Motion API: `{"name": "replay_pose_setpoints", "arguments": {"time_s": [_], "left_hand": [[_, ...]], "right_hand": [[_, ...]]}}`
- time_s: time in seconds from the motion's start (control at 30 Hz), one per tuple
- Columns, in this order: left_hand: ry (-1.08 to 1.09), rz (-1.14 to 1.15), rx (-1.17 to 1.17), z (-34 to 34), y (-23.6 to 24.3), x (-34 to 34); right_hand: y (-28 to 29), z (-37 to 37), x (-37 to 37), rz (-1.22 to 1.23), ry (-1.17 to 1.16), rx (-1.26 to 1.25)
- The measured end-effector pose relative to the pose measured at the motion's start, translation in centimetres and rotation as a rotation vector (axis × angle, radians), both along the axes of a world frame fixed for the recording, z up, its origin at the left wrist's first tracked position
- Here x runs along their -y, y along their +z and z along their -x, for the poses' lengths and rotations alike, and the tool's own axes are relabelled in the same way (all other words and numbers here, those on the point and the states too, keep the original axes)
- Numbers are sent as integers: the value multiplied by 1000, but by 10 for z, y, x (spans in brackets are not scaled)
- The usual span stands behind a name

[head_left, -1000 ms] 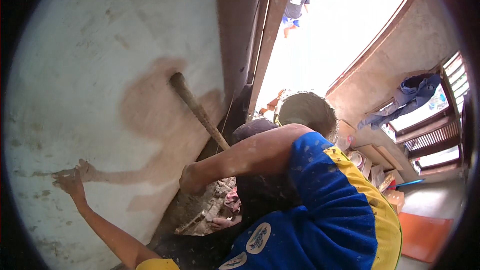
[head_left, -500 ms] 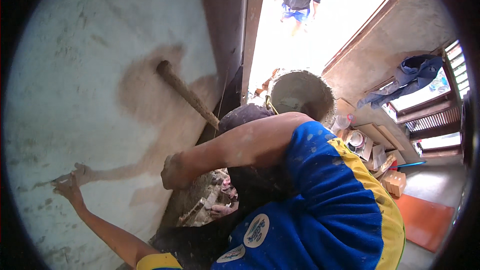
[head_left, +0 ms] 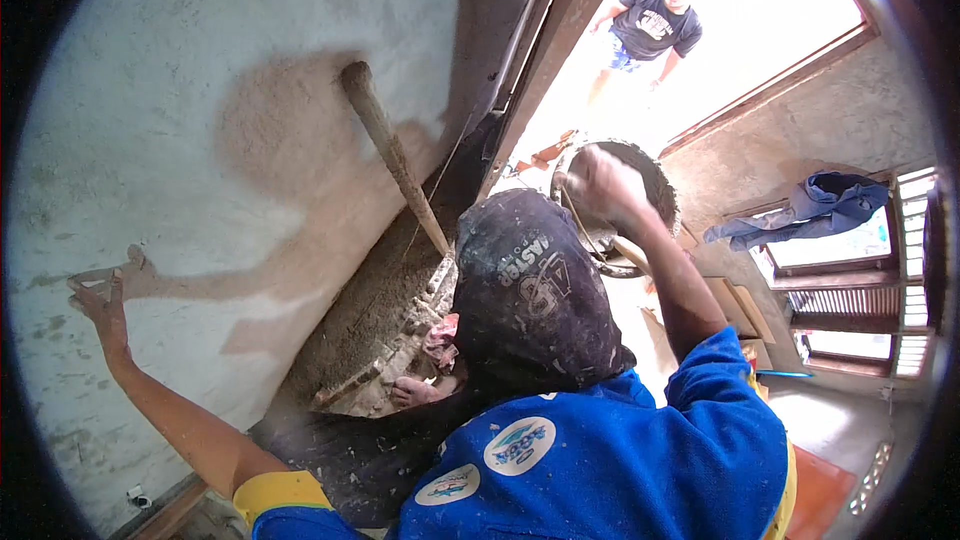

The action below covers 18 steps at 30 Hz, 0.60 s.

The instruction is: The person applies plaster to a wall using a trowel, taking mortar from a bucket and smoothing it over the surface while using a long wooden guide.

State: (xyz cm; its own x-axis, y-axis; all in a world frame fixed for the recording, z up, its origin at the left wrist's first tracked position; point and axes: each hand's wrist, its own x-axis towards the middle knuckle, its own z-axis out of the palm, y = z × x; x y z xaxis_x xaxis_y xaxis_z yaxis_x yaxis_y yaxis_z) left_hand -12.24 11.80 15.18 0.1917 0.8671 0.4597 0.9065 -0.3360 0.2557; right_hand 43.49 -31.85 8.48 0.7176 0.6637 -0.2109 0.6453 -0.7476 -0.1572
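My left hand (head_left: 104, 318) is raised to the pale plastered wall (head_left: 130, 160) on the left. Its fingers are apart, and I see nothing in it. My right hand (head_left: 612, 185) is in front of a cement-crusted bucket (head_left: 658, 172) by the doorway. Motion smears its fingers, so whether it holds anything is unclear. Between my arms is my bent knee in dirty black cloth (head_left: 535, 290). Past it a mortar-coated wooden handle (head_left: 385, 145) slants up beside the wall; its lower end is hidden. A bare foot (head_left: 418, 392) shows near a crumpled pink thing (head_left: 440, 340).
Grey, rough mortar or rubble (head_left: 345, 340) lies along the wall's foot. A person (head_left: 655, 25) in a black shirt stands outside the bright doorway. Blue clothing (head_left: 825, 202) hangs by the slatted window at right, above an orange board (head_left: 822, 485) on the floor.
My right hand has swung from near the wall over to the bucket, baring my knee to view. My left hand stays at the wall. The person outside has come closer.
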Motion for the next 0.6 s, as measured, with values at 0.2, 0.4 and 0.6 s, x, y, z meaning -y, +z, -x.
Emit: {"name": "replay_pose_setpoints", "arguments": {"time_s": [0.2, 0.4, 0.6], "left_hand": [[24, 38, -11, -2, 7, 8], [39, 64, -29, 17, 12, 7], [69, 156, -21, 13, 12, 3]], "right_hand": [[-26, 11, 30, 109, -15, -229], [12, 1, 33, -309, -237, -714], [-2, -7, 65, -289, 20, -837]]}}
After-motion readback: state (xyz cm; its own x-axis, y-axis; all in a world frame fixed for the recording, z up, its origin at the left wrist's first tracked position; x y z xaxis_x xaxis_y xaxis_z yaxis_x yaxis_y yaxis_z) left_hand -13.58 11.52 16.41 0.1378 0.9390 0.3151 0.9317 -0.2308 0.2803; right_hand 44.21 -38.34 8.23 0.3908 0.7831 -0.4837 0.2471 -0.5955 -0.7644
